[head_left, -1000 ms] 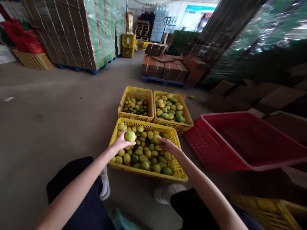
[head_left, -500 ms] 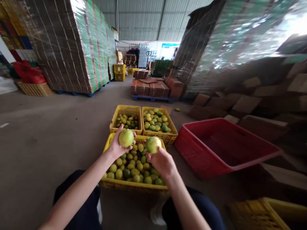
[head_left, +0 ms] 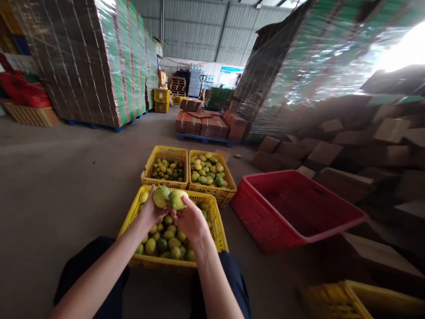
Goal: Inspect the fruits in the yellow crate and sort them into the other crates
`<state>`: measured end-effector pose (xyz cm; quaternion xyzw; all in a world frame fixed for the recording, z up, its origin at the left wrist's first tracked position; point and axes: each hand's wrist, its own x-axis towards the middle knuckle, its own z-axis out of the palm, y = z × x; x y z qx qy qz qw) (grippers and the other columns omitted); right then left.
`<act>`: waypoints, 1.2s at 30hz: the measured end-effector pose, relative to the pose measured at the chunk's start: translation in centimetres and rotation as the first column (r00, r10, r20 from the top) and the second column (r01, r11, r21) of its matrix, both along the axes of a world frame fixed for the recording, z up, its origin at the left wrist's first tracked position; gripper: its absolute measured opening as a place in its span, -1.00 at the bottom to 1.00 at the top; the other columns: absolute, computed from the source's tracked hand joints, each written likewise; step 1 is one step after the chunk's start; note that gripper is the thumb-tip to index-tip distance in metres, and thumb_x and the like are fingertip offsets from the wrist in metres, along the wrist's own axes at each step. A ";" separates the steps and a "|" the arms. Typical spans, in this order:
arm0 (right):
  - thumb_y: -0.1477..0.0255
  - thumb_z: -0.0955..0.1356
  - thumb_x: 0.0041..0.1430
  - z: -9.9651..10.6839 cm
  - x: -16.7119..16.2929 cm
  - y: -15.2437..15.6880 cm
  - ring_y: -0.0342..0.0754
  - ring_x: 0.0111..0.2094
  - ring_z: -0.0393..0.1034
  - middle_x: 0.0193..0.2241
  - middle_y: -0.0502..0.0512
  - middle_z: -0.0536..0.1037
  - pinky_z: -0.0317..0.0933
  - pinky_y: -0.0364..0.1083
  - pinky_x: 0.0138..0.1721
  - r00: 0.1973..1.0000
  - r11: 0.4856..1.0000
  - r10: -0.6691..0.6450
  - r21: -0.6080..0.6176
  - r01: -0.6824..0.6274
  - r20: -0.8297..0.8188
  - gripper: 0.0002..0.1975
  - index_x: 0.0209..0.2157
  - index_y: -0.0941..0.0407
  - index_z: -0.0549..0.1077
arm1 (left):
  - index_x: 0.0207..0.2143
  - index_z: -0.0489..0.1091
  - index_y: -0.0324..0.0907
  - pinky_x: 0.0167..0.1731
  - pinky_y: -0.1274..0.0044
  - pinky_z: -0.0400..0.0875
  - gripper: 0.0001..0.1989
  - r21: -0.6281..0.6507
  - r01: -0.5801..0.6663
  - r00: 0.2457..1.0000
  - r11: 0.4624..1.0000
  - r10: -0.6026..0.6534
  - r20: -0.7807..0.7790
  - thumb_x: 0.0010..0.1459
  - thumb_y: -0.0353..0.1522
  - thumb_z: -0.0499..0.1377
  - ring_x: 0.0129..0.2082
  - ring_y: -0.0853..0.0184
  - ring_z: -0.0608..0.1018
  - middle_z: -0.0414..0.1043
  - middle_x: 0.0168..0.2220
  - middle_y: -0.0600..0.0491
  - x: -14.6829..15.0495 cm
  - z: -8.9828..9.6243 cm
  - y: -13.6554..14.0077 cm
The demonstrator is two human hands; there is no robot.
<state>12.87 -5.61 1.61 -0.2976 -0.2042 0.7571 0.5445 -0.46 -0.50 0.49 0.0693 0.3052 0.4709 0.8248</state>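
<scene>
My left hand (head_left: 150, 213) is closed around a yellow-green lemon (head_left: 161, 197). A second lemon (head_left: 178, 200), paler on one side, sits in the fingers of my right hand (head_left: 194, 221). The two fruits are side by side and look to be touching or nearly so. Both hands are above a large yellow crate (head_left: 165, 261) filled with green and yellow lemons (head_left: 174, 243). My wrists and hands hide part of the fruit in it.
Behind stand two smaller yellow crates, left (head_left: 165, 184) and right (head_left: 212, 190), holding more fruit. A red bin (head_left: 262, 217) is to the right. Cartons (head_left: 325, 150) lie heaped beyond it. Another yellow crate (head_left: 328, 301) is at lower right. Wrapped pallet stacks (head_left: 86, 66) rise behind.
My hands have come closer together, bringing the two lemons side by side. The left fruit shows a different side. The view has shifted, moving the crates and bin leftward in the picture.
</scene>
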 end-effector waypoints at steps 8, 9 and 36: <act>0.43 0.62 -0.34 -0.7 -0.5 1.6 -0.08 -0.32 0.41 -0.34 -0.10 0.51 0.35 -0.09 -0.24 0.824 0.862 -0.461 0.385 0.329 0.328 -0.41 -0.27 0.01 0.30 | -0.37 0.39 -0.18 -0.51 0.57 0.44 -0.71 0.141 -0.383 0.910 0.913 0.399 -0.115 0.29 -0.20 0.04 -0.56 0.37 0.56 0.51 -0.52 0.07 0.7 2.1 0.4; 0.42 0.61 -0.31 -0.8 -0.5 1.6 -0.06 -0.28 0.42 -0.29 -0.08 0.50 0.36 -0.07 -0.19 0.785 0.838 -0.499 0.436 0.328 0.369 -0.41 -0.24 0.00 0.30 | -0.38 0.39 -0.18 -0.48 0.58 0.43 -0.73 0.207 -0.391 0.896 0.897 0.422 -0.137 0.25 -0.18 0.08 -0.54 0.36 0.57 0.51 -0.51 0.08 0.8 2.0 0.2; 0.48 0.43 -0.15 -0.9 -0.5 0.0 0.03 -0.22 0.41 -0.27 0.00 0.54 0.29 0.00 -0.08 0.575 0.754 -0.566 0.653 0.071 0.591 -0.67 -0.24 0.05 0.45 | -0.51 0.49 -0.15 -0.09 0.54 0.35 -0.77 0.725 -0.131 0.736 0.677 0.556 -0.386 0.16 -0.28 0.19 -0.21 0.20 0.52 0.50 -0.38 0.00 0.0 1.1 -2.0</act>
